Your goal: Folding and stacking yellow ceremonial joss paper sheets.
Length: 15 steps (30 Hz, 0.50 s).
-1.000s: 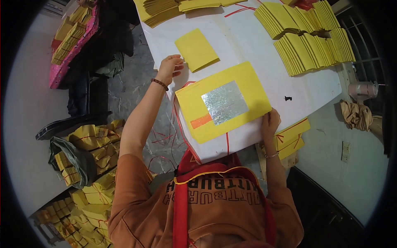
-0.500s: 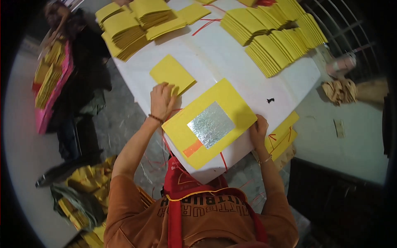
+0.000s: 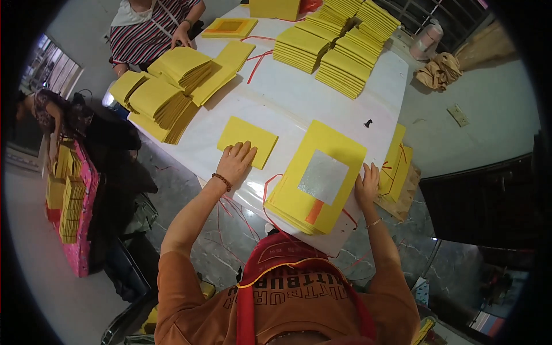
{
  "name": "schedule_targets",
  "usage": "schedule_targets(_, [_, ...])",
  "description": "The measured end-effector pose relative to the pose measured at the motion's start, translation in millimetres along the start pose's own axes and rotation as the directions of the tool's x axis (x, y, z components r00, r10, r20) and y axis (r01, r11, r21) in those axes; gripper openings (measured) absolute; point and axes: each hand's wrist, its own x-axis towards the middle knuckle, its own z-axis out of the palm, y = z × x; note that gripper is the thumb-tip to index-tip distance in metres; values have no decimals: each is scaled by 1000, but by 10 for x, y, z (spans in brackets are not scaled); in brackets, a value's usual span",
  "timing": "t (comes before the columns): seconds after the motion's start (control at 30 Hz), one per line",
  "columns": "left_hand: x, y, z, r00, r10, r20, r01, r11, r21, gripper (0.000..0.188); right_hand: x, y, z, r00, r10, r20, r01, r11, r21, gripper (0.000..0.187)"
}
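A stack of yellow paper sheets [image 3: 282,198] lies in front of me at the table's near edge. Its top sheet carries a silver square [image 3: 323,177] and a small orange strip [image 3: 314,211]. To the left of the stack is a folded piece of yellow paper [image 3: 261,137], lying flat. My left hand [image 3: 237,161] rests on its near edge with fingers stretched out. Beside the stack's right edge is my right hand [image 3: 366,185], its fingers apart and nothing seen in it. Whether those fingers touch the sheets I cannot tell.
Folded yellow piles [image 3: 155,98] stand at the table's far left, more piles [image 3: 345,57] at the far right. Red ties [image 3: 260,60] lie on the white table [image 3: 276,109]. A person in a striped top [image 3: 150,29] is across; another person [image 3: 54,112] works far left.
The view has turned, so the table sits differently in it. My left hand now lies flatter over the folded paper. My right hand's fingers have spread at the stack's edge.
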Motion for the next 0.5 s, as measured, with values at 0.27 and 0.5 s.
schedule_targets(0.27, [11,-119,172,985,14,172,-11,1000,-19,52,-33,-56,14,999,-35,-38,36,998,41,44])
schedule_targets(0.5, [146,-216,229,997,38,60,-35,998,-53,52,22,-171,-32,999,-40,-29,41,998,52,45])
